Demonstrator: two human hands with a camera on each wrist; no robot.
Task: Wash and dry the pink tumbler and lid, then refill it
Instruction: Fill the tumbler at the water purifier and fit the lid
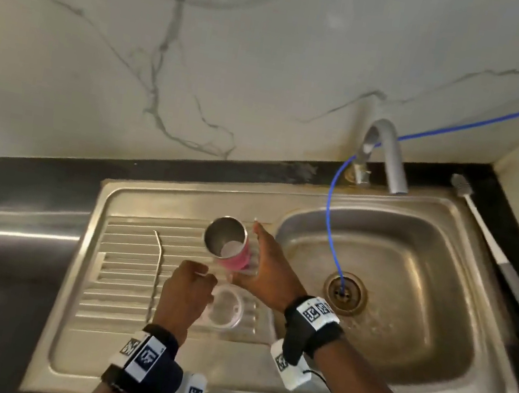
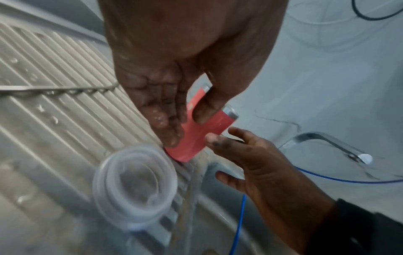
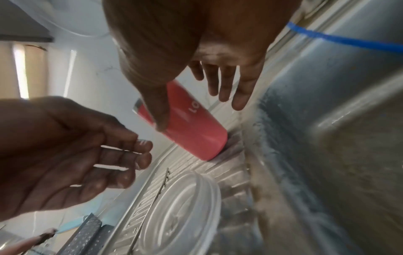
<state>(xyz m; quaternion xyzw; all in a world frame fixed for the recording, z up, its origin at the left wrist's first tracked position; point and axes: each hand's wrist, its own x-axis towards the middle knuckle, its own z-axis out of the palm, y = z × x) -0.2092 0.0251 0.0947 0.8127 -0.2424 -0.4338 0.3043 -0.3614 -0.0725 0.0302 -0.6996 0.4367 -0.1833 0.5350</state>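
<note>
The pink tumbler stands upright and open-mouthed on the steel drainboard, beside the sink basin. Its clear lid lies flat on the drainboard just in front of it. My right hand is next to the tumbler's right side with straight, spread fingers and grips nothing. My left hand hovers left of the tumbler, above the lid, its fingers loosely curled and empty. Whether either hand touches the tumbler I cannot tell.
A bent metal straw lies on the drainboard's ribs to the left. The sink basin is on the right, with a blue hose running into its drain under the faucet. A long bottle brush lies along the right counter.
</note>
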